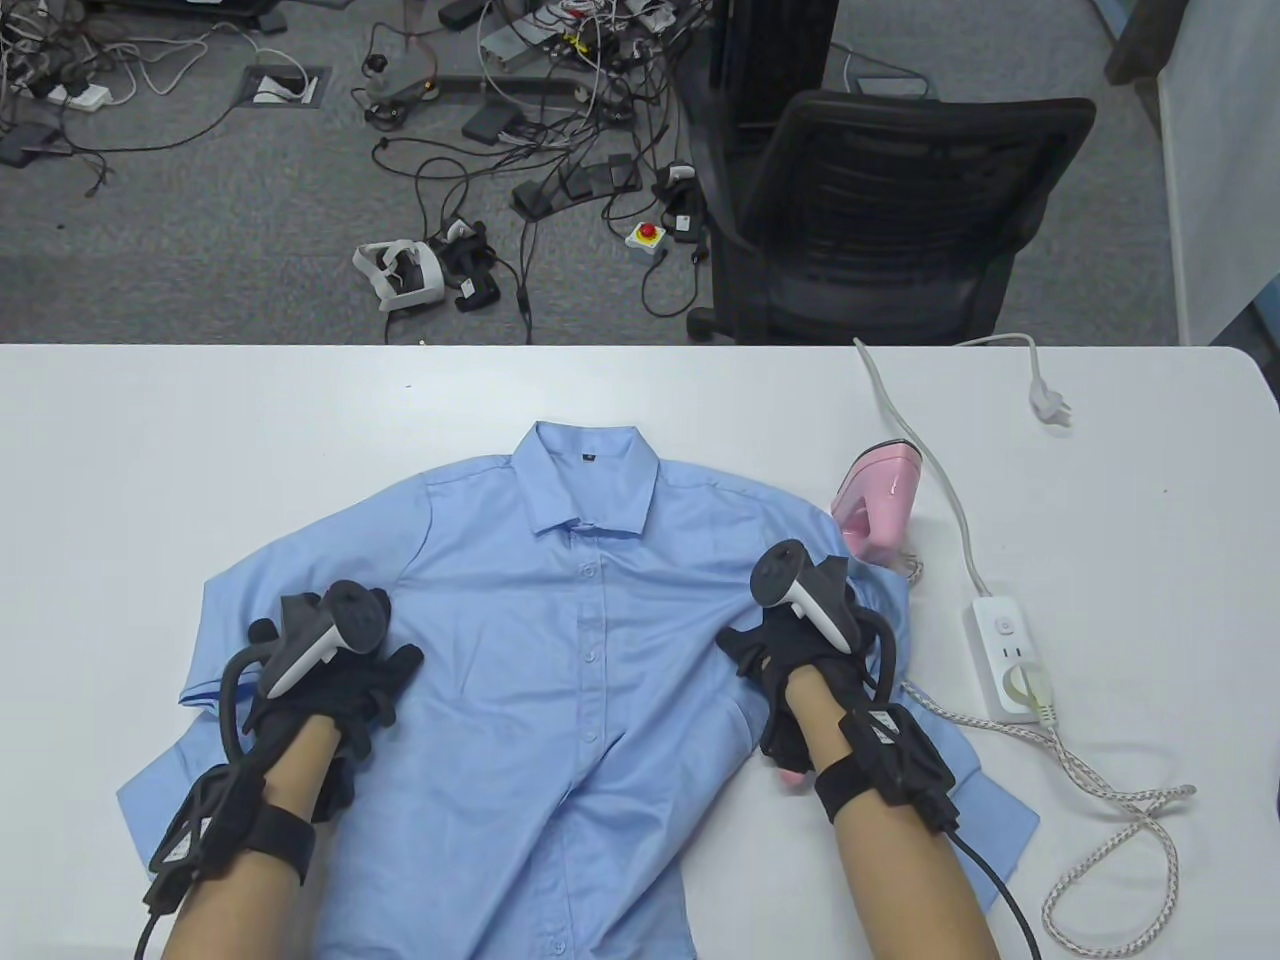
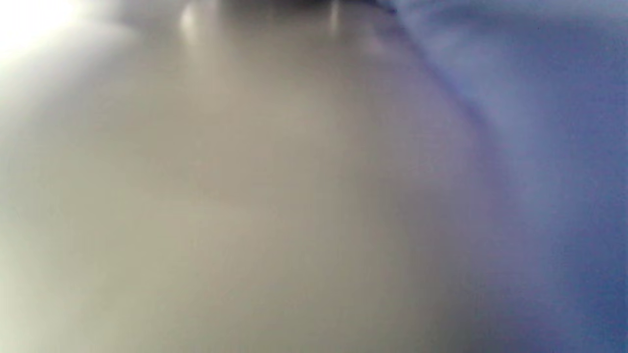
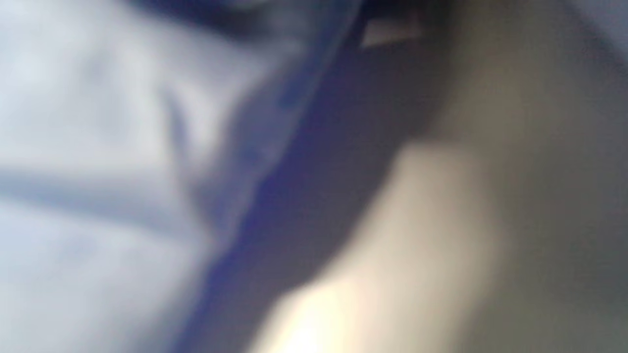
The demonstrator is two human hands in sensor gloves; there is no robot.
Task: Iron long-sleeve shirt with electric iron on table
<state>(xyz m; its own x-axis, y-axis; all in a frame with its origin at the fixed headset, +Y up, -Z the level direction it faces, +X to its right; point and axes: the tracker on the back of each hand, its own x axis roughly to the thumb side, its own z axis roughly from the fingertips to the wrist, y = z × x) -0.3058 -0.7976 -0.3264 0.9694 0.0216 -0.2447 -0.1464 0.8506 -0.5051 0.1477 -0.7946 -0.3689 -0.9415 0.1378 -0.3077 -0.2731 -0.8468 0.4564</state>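
Observation:
A light blue long-sleeve shirt (image 1: 560,650) lies face up and buttoned on the white table (image 1: 200,450), collar at the far side, sleeves folded in along its sides. My left hand (image 1: 350,680) rests flat on the shirt's left chest with fingers spread. My right hand (image 1: 770,660) lies on the shirt's right side near the armpit; its fingers are mostly hidden under the tracker. A pink electric iron (image 1: 880,495) stands on end just beyond the shirt's right shoulder, apart from both hands. Both wrist views are blurred, showing only blue cloth (image 2: 564,147) (image 3: 98,147) and table.
A white power strip (image 1: 1010,655) lies right of the shirt, with the iron's braided cord (image 1: 1100,800) looped near the table's right front. A white cable and plug (image 1: 1050,405) run to the far edge. A black office chair (image 1: 900,220) stands behind the table.

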